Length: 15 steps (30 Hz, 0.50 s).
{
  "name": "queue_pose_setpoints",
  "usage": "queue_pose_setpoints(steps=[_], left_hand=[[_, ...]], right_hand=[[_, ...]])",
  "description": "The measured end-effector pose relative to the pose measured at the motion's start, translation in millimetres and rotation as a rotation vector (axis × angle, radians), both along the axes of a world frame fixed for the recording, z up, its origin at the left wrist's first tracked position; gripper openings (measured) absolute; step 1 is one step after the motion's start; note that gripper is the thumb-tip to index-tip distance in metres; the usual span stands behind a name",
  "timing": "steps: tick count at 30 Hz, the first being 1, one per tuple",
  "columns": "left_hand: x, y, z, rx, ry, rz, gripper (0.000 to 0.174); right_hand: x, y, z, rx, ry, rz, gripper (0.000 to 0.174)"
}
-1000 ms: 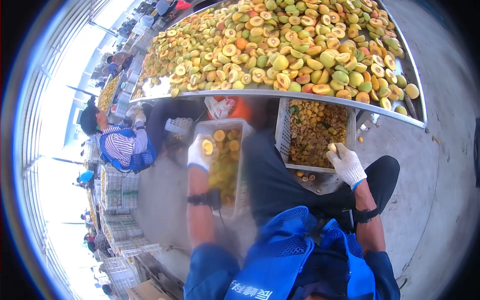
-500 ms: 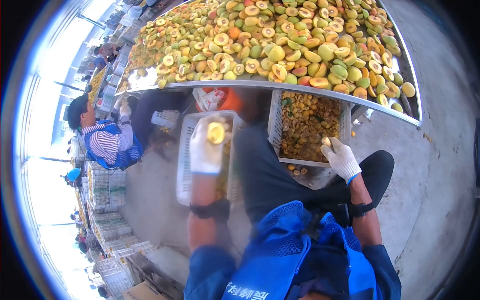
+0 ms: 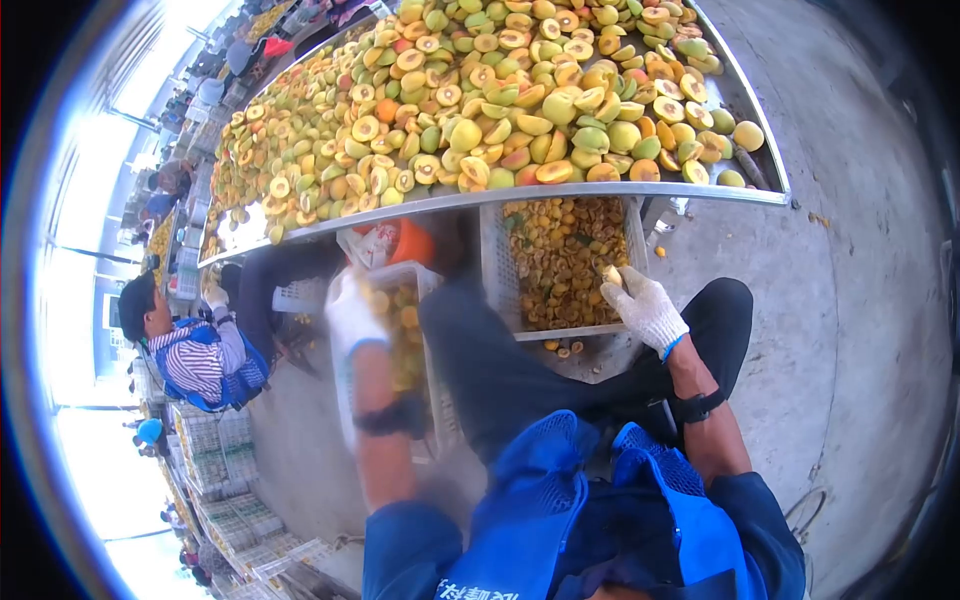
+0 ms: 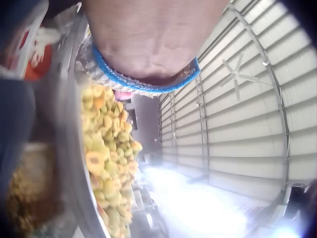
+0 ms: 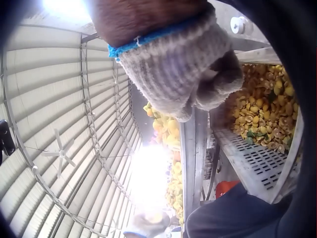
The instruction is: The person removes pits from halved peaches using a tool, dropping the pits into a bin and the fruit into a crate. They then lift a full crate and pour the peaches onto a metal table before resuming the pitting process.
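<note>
My left hand (image 3: 355, 312), in a white knit glove, is motion-blurred over the left side of a white crate (image 3: 347, 400) of apricot halves (image 3: 405, 330). Its fingers are smeared, and I cannot tell whether they hold anything. Between thumb and fingers, my gloved right hand (image 3: 645, 310) pinches a small pale thing (image 3: 611, 275) at the near right corner of a second crate (image 3: 500, 270). That crate holds brownish pits and fruit scraps (image 3: 565, 265). In the right wrist view, curled glove fingers (image 5: 220, 84) hide the pinched thing.
A metal-edged table (image 3: 480, 203) heaped with halved apricots (image 3: 540, 110) spans the far side. Under it stands an orange bucket (image 3: 412, 243) with a white bag. Another person (image 3: 200, 350) sits at left. Stacked crates (image 3: 215, 450) stand behind. Fruit pieces lie on the floor.
The head view has swung, shifting the scene left. My left hand, showing an apricot half before, has moved toward the crate's left side and that half is blurred out. The right hand keeps its pinch.
</note>
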State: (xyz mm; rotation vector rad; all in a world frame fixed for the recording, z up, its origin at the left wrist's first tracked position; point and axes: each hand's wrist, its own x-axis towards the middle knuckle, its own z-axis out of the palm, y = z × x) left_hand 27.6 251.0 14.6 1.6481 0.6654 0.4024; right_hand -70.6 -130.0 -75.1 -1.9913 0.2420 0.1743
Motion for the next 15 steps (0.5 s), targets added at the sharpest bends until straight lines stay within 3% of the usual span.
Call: queue_pose_setpoints(steps=[1, 3, 4, 7, 10, 12, 15], left_hand=[[7, 48, -24, 0.252, 0.05, 0.03, 0.029], [-16, 58, 2, 1.101, 0.362, 0.104, 0.033], [-19, 66, 0, 1.128, 0.321, 0.167, 0.033], [-14, 56, 1, 1.025, 0.163, 0.015, 0.037], [13, -16, 3, 0.958, -0.104, -0.157, 0.04], [48, -39, -21, 1.164, -0.257, -0.326, 0.048], [89, -99, -28, 1.167, -0.274, -0.507, 0.054]], right_hand=[[-1, 0, -1, 0.008, -0.011, 0.008, 0.033], [-1, 2, 4, 0.037, -0.008, 0.018, 0.034], [0, 3, 6, 0.052, -0.004, 0.037, 0.034], [5, 9, 1, 0.032, 0.006, 0.079, 0.034], [8, 17, -6, 0.033, -0.057, 0.093, 0.034], [6, 19, -4, 0.058, -0.037, 0.095, 0.034], [3, 18, -12, -0.008, -0.082, 0.084, 0.033]])
